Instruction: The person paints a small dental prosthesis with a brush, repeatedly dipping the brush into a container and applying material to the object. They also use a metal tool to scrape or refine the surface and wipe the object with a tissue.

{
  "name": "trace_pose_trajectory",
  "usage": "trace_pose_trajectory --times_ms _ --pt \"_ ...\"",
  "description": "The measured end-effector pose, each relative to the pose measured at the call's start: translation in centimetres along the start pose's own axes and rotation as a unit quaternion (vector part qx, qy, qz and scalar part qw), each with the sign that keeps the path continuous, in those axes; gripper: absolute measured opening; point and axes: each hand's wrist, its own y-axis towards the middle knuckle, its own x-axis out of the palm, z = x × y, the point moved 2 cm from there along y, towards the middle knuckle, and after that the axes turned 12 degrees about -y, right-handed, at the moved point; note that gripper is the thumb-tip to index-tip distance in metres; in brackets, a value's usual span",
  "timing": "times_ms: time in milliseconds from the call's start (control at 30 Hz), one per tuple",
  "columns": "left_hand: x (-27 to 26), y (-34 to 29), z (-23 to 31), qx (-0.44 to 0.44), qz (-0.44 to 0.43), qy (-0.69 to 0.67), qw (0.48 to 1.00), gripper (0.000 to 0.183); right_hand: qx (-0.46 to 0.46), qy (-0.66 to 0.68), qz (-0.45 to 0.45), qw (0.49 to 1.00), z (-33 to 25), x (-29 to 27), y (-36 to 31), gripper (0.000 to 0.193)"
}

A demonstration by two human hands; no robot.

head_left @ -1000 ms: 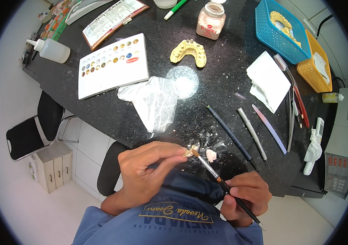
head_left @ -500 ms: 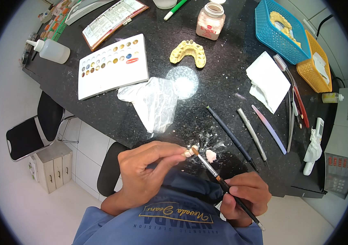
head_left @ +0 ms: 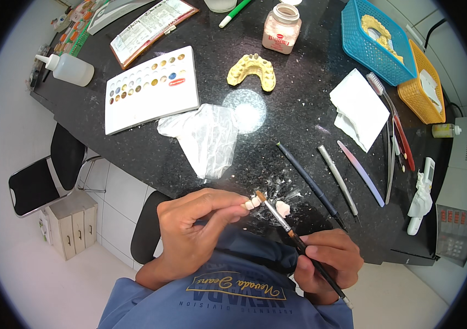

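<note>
Between the thumb and fingertips of my left hand (head_left: 198,222) is a small off-white dental bridge (head_left: 252,203), a short row of tooth shapes. My right hand (head_left: 329,263) grips a thin paintbrush (head_left: 282,222) by its dark handle, silver ferrule toward the bridge. The brown bristle tip is at the far end of the bridge; whether it touches cannot be made out. Just right of the brush lies a pale pink lump (head_left: 282,209) on the black speckled tabletop (head_left: 293,115), with white powder smears around it.
Farther off stand a yellow dental cast (head_left: 251,72), a jar of pink powder (head_left: 281,30) and a white stain palette (head_left: 151,90). A clear plastic bag (head_left: 206,142) lies left. Slim tools (head_left: 311,178) and a folded tissue (head_left: 359,109) lie right, below a blue basket (head_left: 376,44).
The brush tip has shifted slightly left and up along the bridge, and the bridge is turned a little, showing more of its tooth shapes. Both hands have barely moved.
</note>
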Motion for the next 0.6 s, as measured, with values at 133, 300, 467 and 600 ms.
trace_pose_trajectory --times_ms 133,300,467,600 --pt "-0.1 0.0 0.0 0.006 -0.001 -0.001 1.000 0.010 0.039 0.021 -0.005 0.999 0.0 -1.0 -0.9 0.027" --pt "-0.1 0.1 0.2 0.008 -0.026 0.017 0.999 0.009 0.037 0.014 0.017 0.999 0.1 -0.6 -0.7 0.024" --pt "-0.1 0.0 0.1 0.004 -0.021 0.017 1.000 0.008 0.019 0.019 0.028 0.999 0.3 -0.4 -0.8 0.022" --pt "-0.1 -0.3 -0.2 0.026 -0.013 0.028 0.999 0.007 0.070 0.062 0.090 0.991 0.5 -0.8 -2.0 0.019"
